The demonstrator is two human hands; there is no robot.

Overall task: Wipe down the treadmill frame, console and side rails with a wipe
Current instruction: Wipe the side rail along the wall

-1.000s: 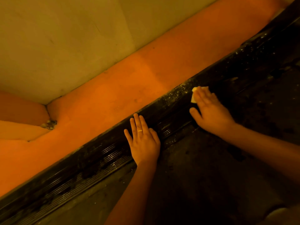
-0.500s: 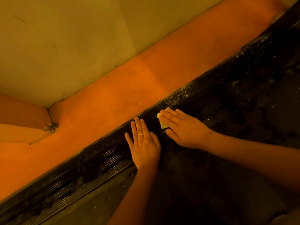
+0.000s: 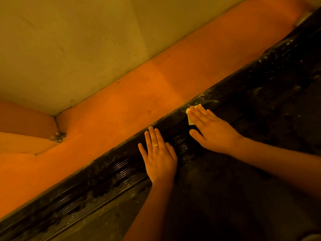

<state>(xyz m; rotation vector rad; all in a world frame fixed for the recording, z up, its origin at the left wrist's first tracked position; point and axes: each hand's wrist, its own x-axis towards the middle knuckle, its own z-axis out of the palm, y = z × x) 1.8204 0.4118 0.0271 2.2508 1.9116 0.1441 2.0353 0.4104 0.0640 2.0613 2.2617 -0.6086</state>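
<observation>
A pale wall (image 3: pixel 69 49) meets an orange floor (image 3: pixel 139 87), and the dark treadmill belt (image 3: pixel 225 188) fills the lower right. Its ribbed, dusty side rail (image 3: pixel 104 174) runs diagonally between them. The right hand (image 3: pixel 213 131) lies flat, fingers straight, pressing a pale wipe (image 3: pixel 189 121) onto the rail. Just beside it, the left hand (image 3: pixel 159 157) rests flat on the rail with straight fingers, holding nothing and wearing a ring (image 3: pixel 155 145).

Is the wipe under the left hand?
No, the wipe lies under the flat fingers of the right hand on the side rail; the left hand rests bare beside it.
</observation>
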